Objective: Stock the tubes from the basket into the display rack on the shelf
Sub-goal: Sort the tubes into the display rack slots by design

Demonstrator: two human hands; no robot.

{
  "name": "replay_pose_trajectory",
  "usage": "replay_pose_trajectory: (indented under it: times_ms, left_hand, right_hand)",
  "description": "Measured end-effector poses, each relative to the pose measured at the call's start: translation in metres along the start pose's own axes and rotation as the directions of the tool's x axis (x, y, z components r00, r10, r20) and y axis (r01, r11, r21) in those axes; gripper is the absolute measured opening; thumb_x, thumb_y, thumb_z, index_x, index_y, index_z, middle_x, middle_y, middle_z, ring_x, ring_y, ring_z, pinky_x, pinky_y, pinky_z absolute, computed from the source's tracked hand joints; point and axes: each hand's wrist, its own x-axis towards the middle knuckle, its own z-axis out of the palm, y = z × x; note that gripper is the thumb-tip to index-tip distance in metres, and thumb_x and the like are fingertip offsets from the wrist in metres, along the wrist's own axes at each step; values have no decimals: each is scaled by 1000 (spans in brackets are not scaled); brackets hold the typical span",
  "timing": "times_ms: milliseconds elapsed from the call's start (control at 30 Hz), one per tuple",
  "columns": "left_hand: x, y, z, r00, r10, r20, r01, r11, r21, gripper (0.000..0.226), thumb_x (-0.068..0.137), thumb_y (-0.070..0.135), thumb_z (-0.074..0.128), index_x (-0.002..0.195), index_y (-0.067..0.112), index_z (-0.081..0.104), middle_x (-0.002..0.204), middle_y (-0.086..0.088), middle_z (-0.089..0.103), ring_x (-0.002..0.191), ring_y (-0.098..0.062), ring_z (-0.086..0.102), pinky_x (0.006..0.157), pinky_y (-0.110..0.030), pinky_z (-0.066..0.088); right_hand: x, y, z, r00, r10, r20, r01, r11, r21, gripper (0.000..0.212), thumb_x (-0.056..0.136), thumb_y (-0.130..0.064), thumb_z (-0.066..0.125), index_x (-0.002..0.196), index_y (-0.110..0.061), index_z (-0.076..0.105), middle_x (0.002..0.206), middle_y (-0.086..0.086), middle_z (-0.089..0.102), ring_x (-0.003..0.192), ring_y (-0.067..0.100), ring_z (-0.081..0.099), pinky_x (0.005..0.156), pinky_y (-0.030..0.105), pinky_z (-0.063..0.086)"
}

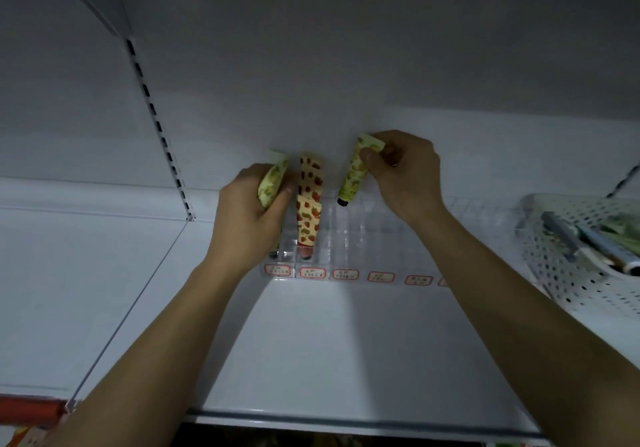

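Observation:
A clear display rack [363,239] with red-framed labels along its front stands on the white shelf [311,342]. Two strawberry-print tubes [308,225] stand cap down in its second column, one behind the other. My left hand [252,214] is shut on a yellow-green tube [273,183] over the leftmost column. My right hand [405,173] pinches the crimped end of another yellow-green tube [355,173], which hangs with its black cap down above the third column. The white perforated basket [568,273] at the right edge holds several more tubes [595,242].
The shelf's back wall is close behind the rack. A slotted upright [162,142] runs down at the left, with a neighbouring shelf bay beyond it. A red strip [31,408] shows at the lower left, below the shelf edge.

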Motion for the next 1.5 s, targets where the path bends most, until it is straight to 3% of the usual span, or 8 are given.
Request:
replay_pose_trajectory:
  times_ms: [233,433,700,833,1033,1133,1233,1500]
  left_hand:
    - [2,6,1,1000,5,-6,-5,1000,18,24,93,28,54,92,8,67,84,-4,67,77,-20,63,68,-45,54]
    - [8,10,-1,1000,6,-1,-6,999,34,19,98,23,57,90,8,65,80,-3,66,74,-15,63,65,-43,55]
    - [17,18,1,999,31,31,-32,999,29,17,96,24,60,91,8,64,84,-4,64,79,-21,62,69,-43,52]
    - [22,30,-5,998,41,52,-44,997,56,24,87,34,54,86,11,63,82,-5,64,80,-25,62,69,-46,53]
    - [21,51,6,981,173,92,-184,976,121,11,84,33,58,87,25,51,77,14,47,82,-28,59,72,-47,50]
    - [25,43,12,958,214,190,-257,935,246,36,80,51,53,103,24,56,92,12,52,97,-24,54,83,-39,41]
    - [31,24,12,939,136,317,-258,887,382,76,80,63,44,142,20,48,139,0,52,130,-24,44,102,-47,34]
    - [25,5,17,925,99,368,-271,849,453,72,89,53,31,148,13,43,153,-5,41,141,-25,36,101,-50,40]
  right_hand:
    - [7,-2,11,987,-151,53,155,984,-92,15,92,-15,71,105,-13,77,90,-9,69,79,2,62,75,6,47]
    - [13,6,19,971,-167,169,208,943,-261,12,90,-19,72,90,-9,77,79,4,72,69,16,65,70,32,54]
    - [8,8,23,970,-79,230,154,933,-326,17,88,-22,75,87,-6,68,78,5,68,67,17,61,62,30,48]
    - [-11,-26,7,969,-239,56,245,958,-147,25,95,-33,64,112,-16,58,100,0,60,79,9,56,68,24,46]
    - [-21,-72,-12,877,-342,338,251,925,285,22,86,-15,73,107,-21,70,101,-6,71,95,12,69,85,36,58]
    - [-13,-57,-16,936,-272,222,199,932,302,13,88,-12,71,101,-11,73,92,1,74,85,10,71,75,30,57]
    - [-3,-38,-28,984,-163,73,140,960,244,7,91,-13,71,96,-13,74,81,-5,71,66,2,64,63,25,53]
    - [-7,-10,-5,955,-239,176,271,943,-193,15,93,-17,70,104,-8,76,92,-4,70,78,4,58,72,-2,37]
